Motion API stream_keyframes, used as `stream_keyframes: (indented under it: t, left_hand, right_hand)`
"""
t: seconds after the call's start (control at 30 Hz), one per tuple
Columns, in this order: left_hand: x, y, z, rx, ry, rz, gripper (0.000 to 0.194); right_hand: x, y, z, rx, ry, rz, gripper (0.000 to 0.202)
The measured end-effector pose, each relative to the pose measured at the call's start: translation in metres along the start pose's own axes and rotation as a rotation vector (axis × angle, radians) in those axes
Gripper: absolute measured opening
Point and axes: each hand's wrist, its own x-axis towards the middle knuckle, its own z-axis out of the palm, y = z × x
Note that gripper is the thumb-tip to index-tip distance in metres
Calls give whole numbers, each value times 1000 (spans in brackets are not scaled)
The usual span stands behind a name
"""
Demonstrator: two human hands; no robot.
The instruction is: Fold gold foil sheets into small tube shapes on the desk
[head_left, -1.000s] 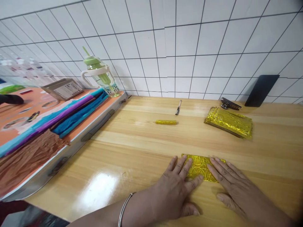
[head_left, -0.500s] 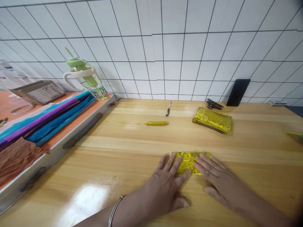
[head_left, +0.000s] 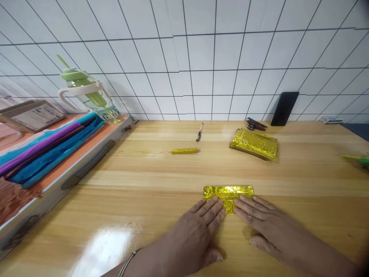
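A shiny gold foil sheet [head_left: 227, 191], a flat rectangle, lies on the wooden table in front of me. My left hand [head_left: 198, 227] rests palm down, its fingertips on the sheet's left part and its thumb out to the side. On the right part lie the fingertips of my right hand [head_left: 259, 219], also flat with the fingers stretched out. Both hands cover the sheet's lower corners. Beyond them sits a narrow gold foil roll or folded strip [head_left: 184, 151]. A stack of gold foil sheets [head_left: 255, 144] lies farther back on the right.
Behind the roll is a pen [head_left: 200, 131]. A dark hair clip [head_left: 256, 124] lies behind the stack, and a black phone [head_left: 285, 108] leans on the tiled wall. At left, a raised orange surface holds a green-lidded bottle [head_left: 89, 92], a cardboard box [head_left: 31, 117] and coloured paper [head_left: 54, 144].
My left hand has slid down a little on the foil sheet, so more of its upper left shows. The camera view has shifted slightly to the right.
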Motion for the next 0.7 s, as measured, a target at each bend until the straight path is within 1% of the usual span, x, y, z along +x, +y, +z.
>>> stream_keyframes:
  t: [0.1,0.2,0.3,0.47,0.57,0.7]
  left_hand:
    - [-3,-2,-10,7,-13,-30,65]
    - [-6,-2,-20,25,10,-78,54]
    - [-8,-1,-24,59,29,-96,44]
    - [-9,2,-19,139,51,-155,16]
    - [-7,2,-16,157,74,-139,14]
    - [-2,-3,-11,152,136,-123,19]
  right_hand:
    - [-7,10,-7,29,-35,18,62]
    - [-13,19,-13,58,-21,27,56]
    - [-18,24,-18,59,-13,21,52]
    - [-25,32,-24,17,-32,15,50]
    - [-26,35,-26,12,-23,11,47]
    - [-25,36,-25,22,14,11,42]
